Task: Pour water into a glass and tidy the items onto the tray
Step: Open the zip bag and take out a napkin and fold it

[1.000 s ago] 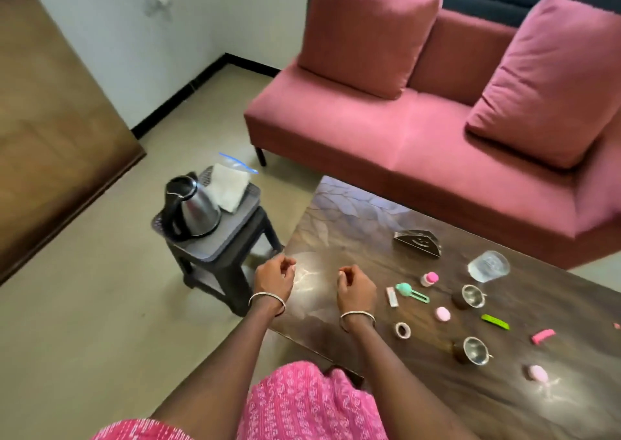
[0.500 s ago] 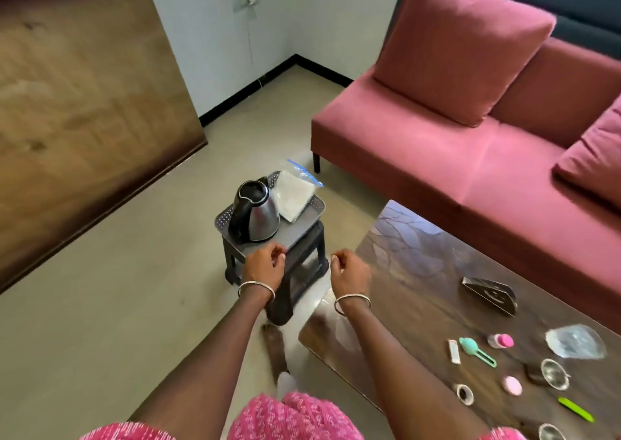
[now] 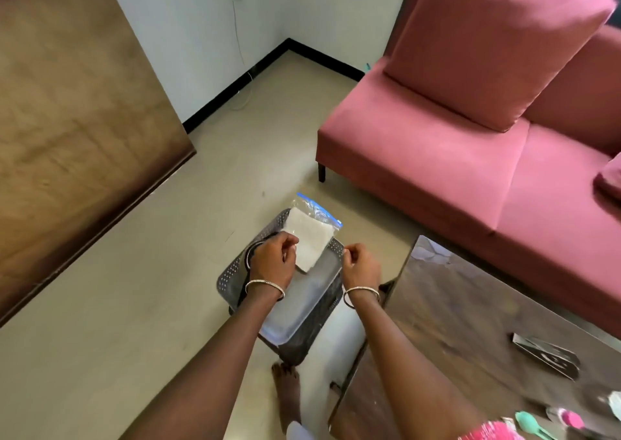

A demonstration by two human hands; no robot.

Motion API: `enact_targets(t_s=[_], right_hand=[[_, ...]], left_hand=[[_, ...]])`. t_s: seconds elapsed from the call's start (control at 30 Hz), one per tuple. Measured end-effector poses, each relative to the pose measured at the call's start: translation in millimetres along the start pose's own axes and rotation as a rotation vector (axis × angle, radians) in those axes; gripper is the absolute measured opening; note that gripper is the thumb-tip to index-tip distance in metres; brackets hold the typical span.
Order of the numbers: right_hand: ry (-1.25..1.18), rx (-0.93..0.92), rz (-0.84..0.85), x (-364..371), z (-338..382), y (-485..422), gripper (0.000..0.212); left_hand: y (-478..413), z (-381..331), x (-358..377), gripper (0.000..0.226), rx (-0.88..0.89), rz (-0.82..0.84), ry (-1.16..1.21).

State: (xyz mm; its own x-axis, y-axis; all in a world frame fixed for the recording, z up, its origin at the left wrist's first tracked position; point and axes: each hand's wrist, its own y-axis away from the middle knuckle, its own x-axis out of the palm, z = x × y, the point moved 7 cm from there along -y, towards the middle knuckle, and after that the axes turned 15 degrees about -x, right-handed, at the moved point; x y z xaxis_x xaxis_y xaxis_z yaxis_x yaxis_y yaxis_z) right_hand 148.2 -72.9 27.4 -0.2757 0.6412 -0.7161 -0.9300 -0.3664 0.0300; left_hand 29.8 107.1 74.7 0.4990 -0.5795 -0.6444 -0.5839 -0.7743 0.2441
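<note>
Near the middle of the frame, the left hand (image 3: 274, 260) is loosely curled above the grey tray (image 3: 304, 300), covering most of the dark kettle (image 3: 250, 255), and whether it grips the kettle cannot be told. The right hand (image 3: 361, 266) hangs over the tray's right rim with the fingers bent and nothing visible in them. A clear zip bag (image 3: 311, 234) with something white inside lies on the far end of the tray, the pink sofa (image 3: 470, 157) fills the upper right, and the brown table (image 3: 470, 339) at lower right carries a dark napkin holder (image 3: 546, 355) and a teal spoon (image 3: 527, 423).
</note>
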Motion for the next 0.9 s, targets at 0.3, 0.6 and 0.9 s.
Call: enact_targets(t_s=[0.3, 0.6, 0.9], right_hand=[[-0.037, 0.277, 0.041, 60.2, -48.5, -86.0, 0.022], [-0.053, 0.574, 0.317, 127.5, -92.9, -127.9, 0.052], [-0.326, 0.504, -0.122, 112.9, -83.2, -118.2, 0.023]], left_hand=[[-112.0, 2.0, 28.4, 0.015, -0.033, 0.062, -0.042], [-167.3, 37.1, 68.2, 0.019, -0.193, 0.253, -0.116], [-157.8, 40.0, 65.4, 0.016, -0.229, 0.304, -0.121]])
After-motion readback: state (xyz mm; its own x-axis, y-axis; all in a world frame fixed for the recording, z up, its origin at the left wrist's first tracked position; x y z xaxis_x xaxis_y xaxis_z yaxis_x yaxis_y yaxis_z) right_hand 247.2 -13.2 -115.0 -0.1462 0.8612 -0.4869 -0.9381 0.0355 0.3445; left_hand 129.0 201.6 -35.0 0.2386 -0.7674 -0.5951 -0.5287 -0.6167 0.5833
